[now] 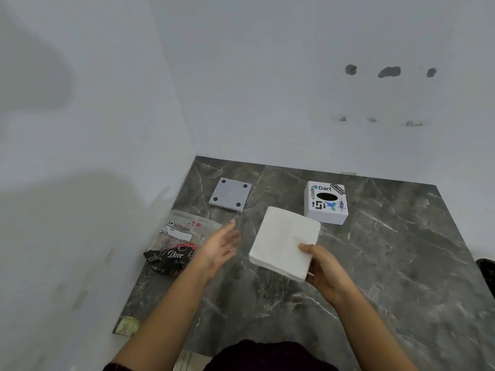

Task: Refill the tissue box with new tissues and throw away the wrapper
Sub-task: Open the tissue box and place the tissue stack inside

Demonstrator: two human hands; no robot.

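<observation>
A white stack of tissues (284, 238) is held above the dark marble table (388, 263); my right hand (322, 269) grips its near right corner. My left hand (221, 246) is open, palm turned toward the stack, a little to its left and not touching it. The white tissue box (326, 202), covered in stickers and with an oval hole on top, stands at the back right of the stack. Its grey base plate (231, 194), with a dark pad in each corner, lies at the back left. The clear and black plastic wrapper (178, 243) lies crumpled by the left wall.
White walls close the table on the left and at the back. A small pale object (129, 325) sits at the table's near left corner. A dark object (486, 269) shows at the right edge of the view.
</observation>
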